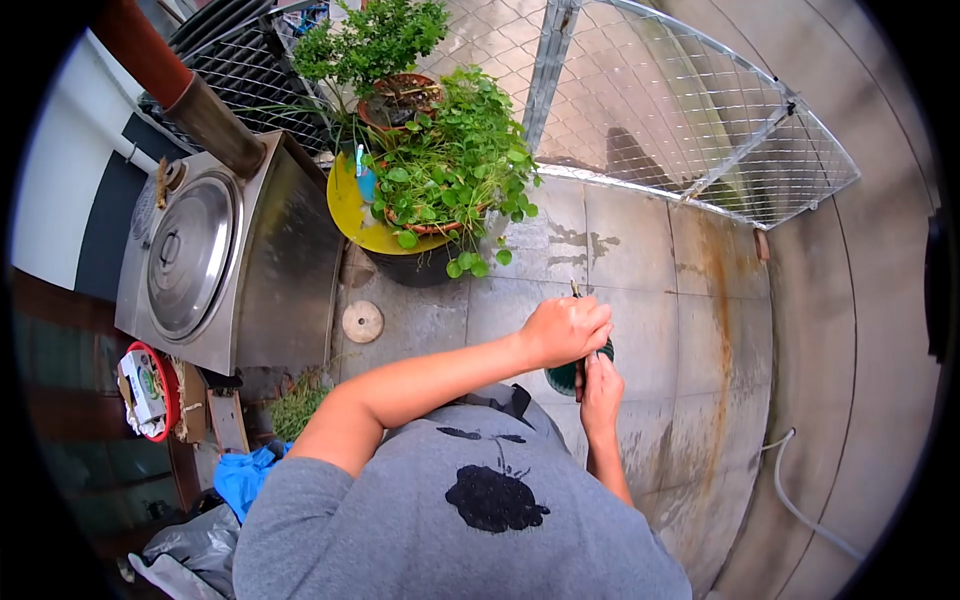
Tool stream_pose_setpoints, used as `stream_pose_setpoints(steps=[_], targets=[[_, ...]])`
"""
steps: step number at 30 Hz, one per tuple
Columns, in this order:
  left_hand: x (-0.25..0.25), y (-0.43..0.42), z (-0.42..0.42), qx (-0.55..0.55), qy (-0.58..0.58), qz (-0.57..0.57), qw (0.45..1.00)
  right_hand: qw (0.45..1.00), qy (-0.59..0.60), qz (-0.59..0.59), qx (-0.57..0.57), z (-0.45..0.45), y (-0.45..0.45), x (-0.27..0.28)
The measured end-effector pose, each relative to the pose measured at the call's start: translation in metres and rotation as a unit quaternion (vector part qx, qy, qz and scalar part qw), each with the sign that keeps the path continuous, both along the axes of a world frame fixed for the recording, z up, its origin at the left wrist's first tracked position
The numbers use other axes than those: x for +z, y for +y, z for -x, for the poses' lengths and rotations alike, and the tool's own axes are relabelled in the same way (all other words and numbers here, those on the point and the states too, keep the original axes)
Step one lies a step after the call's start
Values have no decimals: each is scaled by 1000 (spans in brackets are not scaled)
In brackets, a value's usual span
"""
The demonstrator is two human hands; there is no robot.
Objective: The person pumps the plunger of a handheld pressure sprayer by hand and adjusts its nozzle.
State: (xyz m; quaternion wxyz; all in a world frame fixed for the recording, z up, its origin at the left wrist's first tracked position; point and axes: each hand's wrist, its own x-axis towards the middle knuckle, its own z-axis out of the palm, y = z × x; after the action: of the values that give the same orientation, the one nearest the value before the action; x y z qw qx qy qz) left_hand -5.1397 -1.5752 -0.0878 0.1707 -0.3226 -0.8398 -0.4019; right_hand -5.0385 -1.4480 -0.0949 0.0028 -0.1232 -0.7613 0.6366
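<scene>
In front of my grey shirt I hold a dark green spray bottle (pixel 562 379) with both hands. A thin brass-coloured nozzle (pixel 576 289) sticks out beyond my fingers. My left hand (pixel 566 332) reaches across from the left and is closed over the top of the bottle. Just below it, my right hand (pixel 601 393) has its fingers wrapped at the bottle's neck or handle. The fingers cover most of the sprayer head. Beyond the hands, to the left, a leafy green potted plant (pixel 445 165) hangs over a yellow round board (pixel 345 205).
A steel stove (pixel 290 250) with a round lid (pixel 190 255) and a flue pipe (pixel 215 115) stands at left. A stone disc (pixel 362 322) lies on the tiles. A wire mesh gate (pixel 690 110) stands ahead; a grey hose (pixel 800 505) runs by the right wall.
</scene>
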Motion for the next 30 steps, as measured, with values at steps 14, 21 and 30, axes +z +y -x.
stream_pose_setpoints(steps=[14,21,30], targets=[[-15,-12,-7,4,-53,21,998,992,-114,-6,55,-1,8,2],[-12,-26,-8,25,-52,18,998,991,-109,14,78,5,-3,6],[4,-44,-1,39,-27,18,999,996,-56,13,70,12,-22,9]])
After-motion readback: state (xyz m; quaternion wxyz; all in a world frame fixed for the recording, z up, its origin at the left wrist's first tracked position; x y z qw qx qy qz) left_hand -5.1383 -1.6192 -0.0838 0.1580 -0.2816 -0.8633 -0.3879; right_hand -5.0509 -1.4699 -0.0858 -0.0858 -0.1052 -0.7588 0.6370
